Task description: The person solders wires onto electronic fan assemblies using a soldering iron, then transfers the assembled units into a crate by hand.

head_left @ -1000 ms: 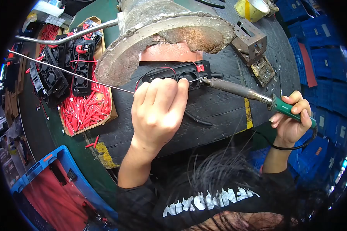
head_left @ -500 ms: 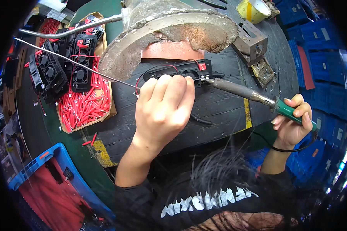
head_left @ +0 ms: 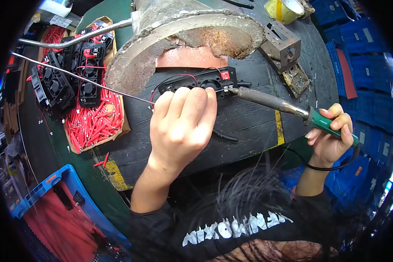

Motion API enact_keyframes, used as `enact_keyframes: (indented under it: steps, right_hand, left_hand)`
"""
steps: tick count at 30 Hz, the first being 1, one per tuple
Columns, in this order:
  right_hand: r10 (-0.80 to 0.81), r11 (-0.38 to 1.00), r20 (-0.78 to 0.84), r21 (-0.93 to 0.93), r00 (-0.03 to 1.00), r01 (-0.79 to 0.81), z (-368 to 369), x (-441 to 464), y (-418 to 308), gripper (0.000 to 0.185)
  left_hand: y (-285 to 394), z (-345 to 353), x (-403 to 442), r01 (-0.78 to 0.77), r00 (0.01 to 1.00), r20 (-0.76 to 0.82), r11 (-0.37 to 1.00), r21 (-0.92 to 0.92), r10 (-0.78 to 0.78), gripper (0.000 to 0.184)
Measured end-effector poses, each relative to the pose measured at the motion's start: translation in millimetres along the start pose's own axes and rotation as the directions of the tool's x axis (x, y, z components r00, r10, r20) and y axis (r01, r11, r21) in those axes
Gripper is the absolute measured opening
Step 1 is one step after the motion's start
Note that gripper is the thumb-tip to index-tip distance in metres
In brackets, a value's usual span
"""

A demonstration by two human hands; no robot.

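My right hand [head_left: 329,135] grips the green handle of a soldering iron [head_left: 270,101]. Its tip meets the metal terminals at the right end of a black fan assembly [head_left: 209,83], beside a red connector [head_left: 225,75]. Closed over the assembly's near edge is my left hand [head_left: 181,120], back of the hand up. A thin solder wire [head_left: 96,83] runs from the upper left into this fist, and a short end comes out towards the iron's tip. The left fingertips are hidden. A red and a black lead curve across the assembly.
A rusty, flared metal hood [head_left: 131,56] overhangs the work from behind. To the left, a cardboard box [head_left: 125,126] holds red sleeved parts and more fan assemblies [head_left: 89,83]. A metal iron stand [head_left: 288,52] is at right; a blue bin [head_left: 35,192] sits lower left.
The view has shifted slightly. Both hands, the iron and the fan assembly keep nearly the same positions relative to each other, with the iron's tip still at the terminals.
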State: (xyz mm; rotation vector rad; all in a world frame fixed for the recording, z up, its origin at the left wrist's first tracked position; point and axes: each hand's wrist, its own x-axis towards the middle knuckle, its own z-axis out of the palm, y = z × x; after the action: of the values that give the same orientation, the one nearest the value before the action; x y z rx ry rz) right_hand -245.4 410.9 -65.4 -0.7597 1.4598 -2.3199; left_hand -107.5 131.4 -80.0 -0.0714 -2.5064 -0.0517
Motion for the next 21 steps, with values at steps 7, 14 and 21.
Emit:
enact_keyframes:
  steps: [7, 14, 21]
  right_hand:
    - [0.006, 1.0, 0.0, -0.015, 1.0, -0.006, 0.7, 0.1, 1.4, 0.037]
    - [-0.003, 1.0, 0.008, 0.005, 1.0, 0.003, 0.9, -0.2, 0.8, 0.037]
    - [0.007, 0.999, 0.003, -0.034, 1.0, -0.007, 4.1, 0.2, 1.7, 0.034]
  left_hand:
    - [0.2, -0.1, 0.2, 0.001, 1.0, -0.001, 1.0, 0.0, -0.001, 0.011]
    - [1.3, -3.1, 2.9, -0.006, 1.0, 0.017, 1.0, -0.015, 0.006, 0.007]
    - [2.2, -0.1, 4.3, -0.029, 0.999, -0.028, 0.999, -0.021, 0.028, 0.006]
